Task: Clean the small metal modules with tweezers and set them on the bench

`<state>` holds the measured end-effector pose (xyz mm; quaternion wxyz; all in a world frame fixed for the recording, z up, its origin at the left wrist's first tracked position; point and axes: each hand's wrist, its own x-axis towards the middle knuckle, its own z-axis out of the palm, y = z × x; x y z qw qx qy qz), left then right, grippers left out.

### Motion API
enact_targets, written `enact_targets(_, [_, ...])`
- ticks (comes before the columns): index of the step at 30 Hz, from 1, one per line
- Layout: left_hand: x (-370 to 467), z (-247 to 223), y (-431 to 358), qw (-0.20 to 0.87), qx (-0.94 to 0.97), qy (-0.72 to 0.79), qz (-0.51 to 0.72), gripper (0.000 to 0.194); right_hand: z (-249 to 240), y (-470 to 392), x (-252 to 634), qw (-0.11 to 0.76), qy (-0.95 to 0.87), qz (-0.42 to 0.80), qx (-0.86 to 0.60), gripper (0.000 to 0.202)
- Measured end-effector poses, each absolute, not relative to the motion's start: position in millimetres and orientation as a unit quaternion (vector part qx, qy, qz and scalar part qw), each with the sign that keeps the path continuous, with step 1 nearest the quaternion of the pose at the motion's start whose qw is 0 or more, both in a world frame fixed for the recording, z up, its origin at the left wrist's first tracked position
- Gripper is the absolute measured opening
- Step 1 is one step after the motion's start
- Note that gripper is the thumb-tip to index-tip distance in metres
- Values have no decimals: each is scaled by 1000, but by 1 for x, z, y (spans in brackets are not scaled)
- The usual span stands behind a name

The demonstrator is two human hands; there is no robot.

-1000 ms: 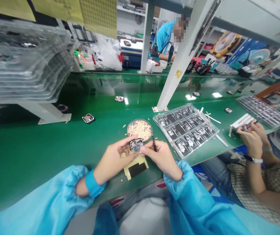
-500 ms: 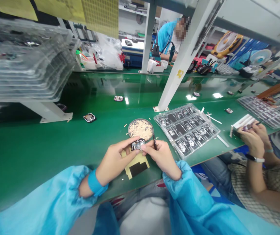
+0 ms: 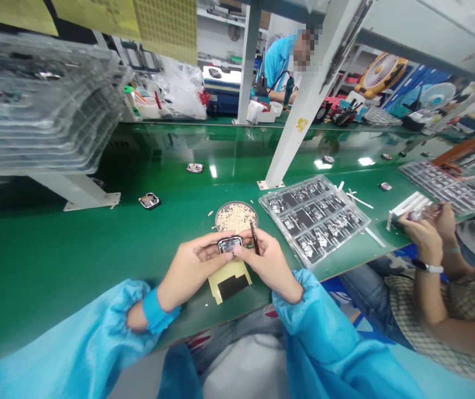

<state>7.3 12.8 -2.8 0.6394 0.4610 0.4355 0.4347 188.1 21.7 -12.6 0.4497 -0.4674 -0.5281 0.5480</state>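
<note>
My left hand (image 3: 194,263) grips the left side of a small black-rimmed device (image 3: 230,244) with a silvery inside. My right hand (image 3: 264,256) pinches the device's right side, thumb on its lower edge, and a dark, thin tool (image 3: 254,238) sticks up between its fingers. Just beyond the device sits a round dish (image 3: 236,215) full of small pale and dark pieces. Below my hands lies a yellow sheet (image 3: 216,284) with a black patch (image 3: 233,288).
A clear tray of parts (image 3: 314,219) lies to the right, near a white post (image 3: 295,122). Stacked clear trays (image 3: 42,116) stand at the left. Another device (image 3: 149,200) rests on the green table (image 3: 75,249). A co-worker's hands (image 3: 428,227) are at the right.
My right hand's fingers have moved up to the device's far right edge, and the dark tool leans more to the left. The device's inside looks darker, its face turned slightly.
</note>
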Motion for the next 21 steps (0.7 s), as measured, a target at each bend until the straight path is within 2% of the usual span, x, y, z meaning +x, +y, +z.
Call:
enact_targets(5, [9,-5,13,597,507,423,455,39,-14,22,190,435,-541,524,-494,29])
enact_targets(11, [9,-4,13,593,521,412,455,32,-13,20,188,443,-538,529,-485,30])
enact_targets(15, [8,-7,10,527,581,418,458,24,-12,20,184,438,-543,532,-480,30])
enact_targets(21, [10,-11,3,410,658,494,394,28,-15,16,180,474,-552,486,-484,26])
